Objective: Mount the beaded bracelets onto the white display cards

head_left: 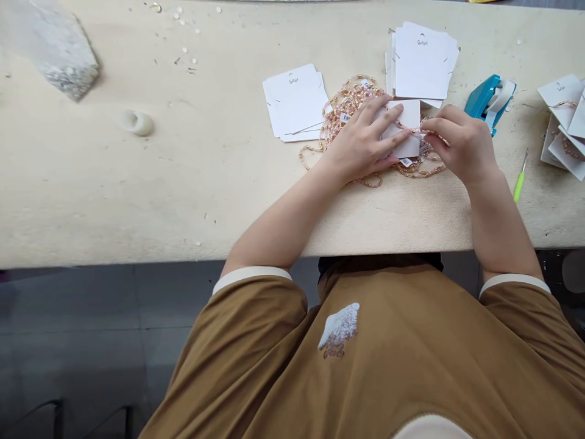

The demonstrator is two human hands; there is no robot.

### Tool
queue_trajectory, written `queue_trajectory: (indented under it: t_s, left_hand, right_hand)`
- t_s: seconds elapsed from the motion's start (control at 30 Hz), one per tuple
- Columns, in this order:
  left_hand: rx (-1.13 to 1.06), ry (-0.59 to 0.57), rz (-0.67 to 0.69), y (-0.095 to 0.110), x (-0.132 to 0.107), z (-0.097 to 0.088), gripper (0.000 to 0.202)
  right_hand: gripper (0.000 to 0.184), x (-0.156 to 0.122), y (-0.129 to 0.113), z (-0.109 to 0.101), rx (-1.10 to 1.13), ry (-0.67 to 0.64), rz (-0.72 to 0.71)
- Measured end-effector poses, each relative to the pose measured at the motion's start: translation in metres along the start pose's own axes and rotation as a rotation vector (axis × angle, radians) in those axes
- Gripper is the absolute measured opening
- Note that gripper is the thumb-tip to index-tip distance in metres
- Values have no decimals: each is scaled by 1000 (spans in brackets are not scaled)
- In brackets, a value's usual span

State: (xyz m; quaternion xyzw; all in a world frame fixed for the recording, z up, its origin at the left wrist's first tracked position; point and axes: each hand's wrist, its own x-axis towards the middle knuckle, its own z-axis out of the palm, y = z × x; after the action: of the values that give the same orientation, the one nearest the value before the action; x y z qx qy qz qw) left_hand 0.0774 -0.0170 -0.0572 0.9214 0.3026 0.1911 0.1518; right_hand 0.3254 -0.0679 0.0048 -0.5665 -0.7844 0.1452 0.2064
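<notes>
My left hand (365, 135) lies with its fingers stretched out and apart over a small white card (412, 116), pressing on it. A thin strand of pink and gold beads (415, 130) crosses this card. At the card's right edge, my right hand (459, 137) is closed in a pinch on the end of that strand. Beneath and around the card lies a heap of similar beaded strands (340, 113), with small barcode tags among them. My left hand hides part of the heap and of the card.
White jewelry cards lie in a left stack (297, 100) and a right stack (425, 64). Rightward are a blue tape dispenser (482, 97), a green-handled hook tool (520, 183) and cards with beads (562, 100). A white roll (138, 123) and a clear bag (68, 58) lie left.
</notes>
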Motion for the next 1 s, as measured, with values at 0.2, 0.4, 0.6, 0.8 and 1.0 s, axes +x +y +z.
queue_trajectory:
  t_s: [0.2, 0.4, 0.6, 0.8, 1.0]
  left_hand:
    - [12, -13, -5, 3, 0, -1, 58]
    - [27, 10, 46, 4, 0, 1, 60]
    - [-8, 17, 33, 6, 2, 3, 62]
    - [-56, 15, 24, 6, 3, 2, 62]
    - [-49, 18, 39, 6, 2, 1, 64]
  right_hand:
    - [41, 5, 1, 10, -134, 39, 2]
    - [39, 10, 1, 23, -104, 35, 145]
    - [46, 13, 0, 29, -68, 93, 276]
    - [56, 18, 5, 30, 24, 69, 337]
    - [45, 4, -1, 10, 285, 88, 330]
